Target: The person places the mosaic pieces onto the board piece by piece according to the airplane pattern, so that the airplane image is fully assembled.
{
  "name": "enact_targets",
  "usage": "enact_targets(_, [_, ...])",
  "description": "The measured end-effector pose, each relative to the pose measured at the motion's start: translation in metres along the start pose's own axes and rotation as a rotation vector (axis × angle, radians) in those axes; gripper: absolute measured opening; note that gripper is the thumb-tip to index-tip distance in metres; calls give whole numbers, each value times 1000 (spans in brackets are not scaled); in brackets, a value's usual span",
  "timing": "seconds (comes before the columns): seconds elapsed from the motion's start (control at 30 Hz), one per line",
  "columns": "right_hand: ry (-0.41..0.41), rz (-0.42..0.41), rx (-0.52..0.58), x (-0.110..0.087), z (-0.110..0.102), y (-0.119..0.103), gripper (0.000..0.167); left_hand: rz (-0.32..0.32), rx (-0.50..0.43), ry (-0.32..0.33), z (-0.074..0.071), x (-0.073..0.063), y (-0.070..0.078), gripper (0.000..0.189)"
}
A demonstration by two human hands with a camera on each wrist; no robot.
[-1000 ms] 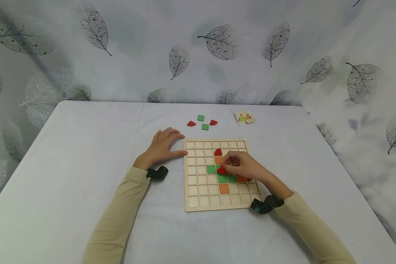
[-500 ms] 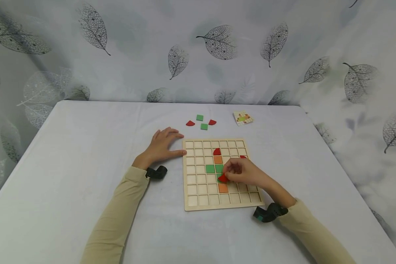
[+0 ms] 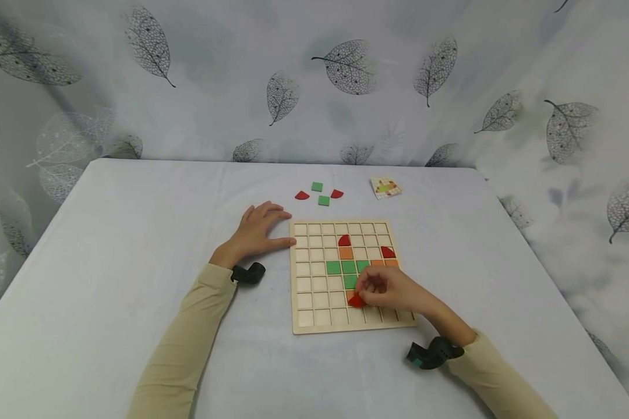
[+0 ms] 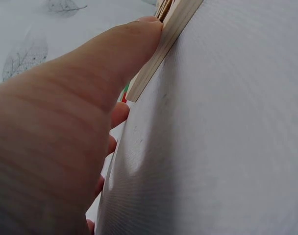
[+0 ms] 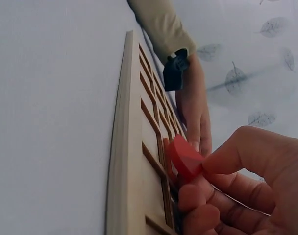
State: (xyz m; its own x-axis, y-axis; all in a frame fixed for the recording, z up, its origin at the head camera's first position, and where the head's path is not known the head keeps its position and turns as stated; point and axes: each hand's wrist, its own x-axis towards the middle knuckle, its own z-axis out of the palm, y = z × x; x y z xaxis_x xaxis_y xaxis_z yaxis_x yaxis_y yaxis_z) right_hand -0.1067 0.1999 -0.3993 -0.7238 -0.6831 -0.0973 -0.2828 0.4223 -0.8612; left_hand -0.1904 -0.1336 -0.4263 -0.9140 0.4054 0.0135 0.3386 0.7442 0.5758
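My right hand pinches a red quarter-circle tile between thumb and fingers, close over the lower part of the wooden grid board. An orange square partly shows behind the tile. My left hand lies with fingers spread at the board's left edge, its thumb touching the rim. Set in the board are green squares, an orange square with a red quarter-circle above it, and another red quarter-circle at the right. My right hand hides some cells.
Beyond the board lie loose tiles: two green squares, one behind the other, and two red quarter-circles, the left one and the right one. A small pattern card is at the back right. A white cloth covers the table.
My right hand has moved down the board toward me with the red quarter-circle tile, uncovering green and orange squares and the red piece at right. My left hand stays put.
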Motion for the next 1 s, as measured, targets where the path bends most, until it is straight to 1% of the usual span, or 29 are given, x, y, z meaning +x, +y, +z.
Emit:
enact_targets(0.1, [-14, 3, -7, -1, 2, 0, 9, -2, 0, 0, 0, 0, -1, 64])
enact_targets(0.33, [-53, -24, -51, -4, 2, -4, 14, -7, 5, 1, 1, 1, -2, 64])
enact_targets(0.53, [-64, -20, -90, -6, 2, -6, 8, 19, -12, 25, 1, -1, -1, 66])
enact_targets(0.63, [-96, -31, -92, -7, 1, -6, 5, 18, -9, 23, 2, -1, -1, 66])
enact_targets(0.8, [-167, -59, -96, -11, -3, -7, 14, 1, 3, 5, 2, 0, -1, 65])
enact_targets(0.9, [-189, -70, -96, -12, -5, -8, 16, -2, 14, 3, 2, 0, -1, 64])
enact_targets(1.0, [-196, -85, -91, -12, -5, -7, 13, -2, 12, 4, 2, 1, -2, 63])
